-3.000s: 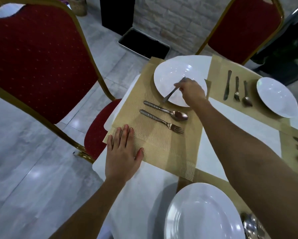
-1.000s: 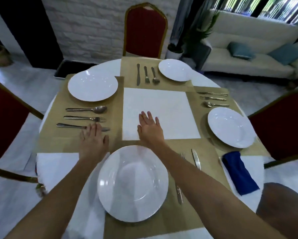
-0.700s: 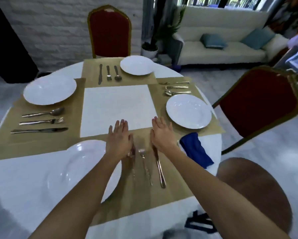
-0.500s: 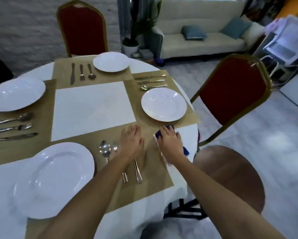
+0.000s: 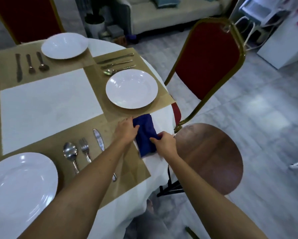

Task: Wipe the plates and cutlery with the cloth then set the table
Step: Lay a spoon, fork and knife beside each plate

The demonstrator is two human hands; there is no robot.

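A folded blue cloth (image 5: 145,135) lies at the right edge of the round table, on the white tablecloth (image 5: 49,102). My left hand (image 5: 126,129) grips its left edge, thumb on top. My right hand (image 5: 165,141) pinches its right side. White plates sit on tan placemats: one at the near left (image 5: 20,185), one at the right (image 5: 131,88), one at the far side (image 5: 64,45). A spoon (image 5: 70,152), fork (image 5: 85,149) and knife (image 5: 98,139) lie beside the near plate; my left forearm hides the knife's handle.
Cutlery sets lie by the far plate (image 5: 30,64) and the right plate (image 5: 117,63). A red chair with a gold frame (image 5: 208,61) stands to the right. A round wooden stool (image 5: 210,157) sits under my right arm. A sofa (image 5: 170,12) is behind.
My view swung right along the table. My left hand left the near cutlery and joined my right hand on the blue cloth, which both now hold.
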